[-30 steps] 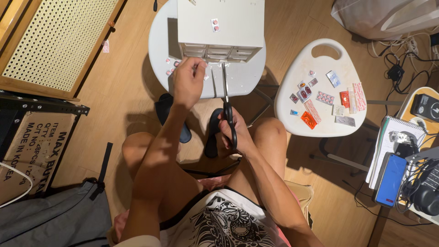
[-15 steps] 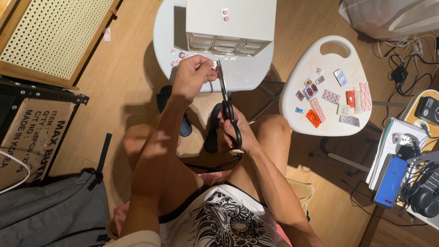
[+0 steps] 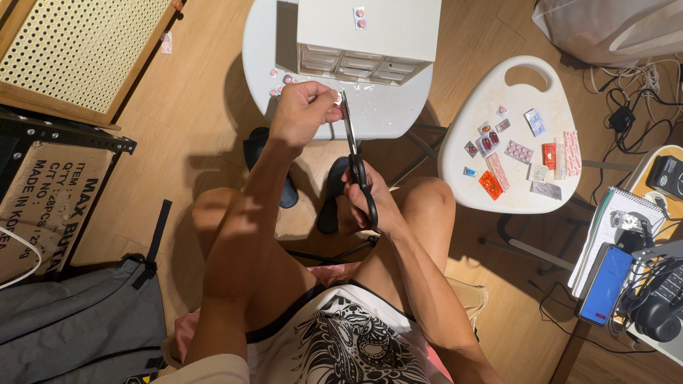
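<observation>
In the head view, a pair of black-handled scissors [image 3: 358,171] is being gripped by the right hand [image 3: 370,203], its fingers closed through the handle loops, and the blades are being pointed up and away from that hand toward the left hand [image 3: 302,114]. A small piece of blister pack [image 3: 339,100] is being pinched between the left hand's thumb and fingertips, the remaining fingers being curled in; the piece is being held right at the scissor blades, whether touching cannot be told.

Just beyond the left hand, a round white table [image 3: 398,114] is being occupied by a small white drawer cabinet [image 3: 366,35], and tiny cut pieces [image 3: 279,77] are lying scattered above and left of the knuckles. Well to the right of the right hand, a white handled tray table [image 3: 526,199] is being covered with assorted blister packs [image 3: 519,151]. Below the left hand, a dark slipper [image 3: 260,153] is lying on the wooden floor.
</observation>
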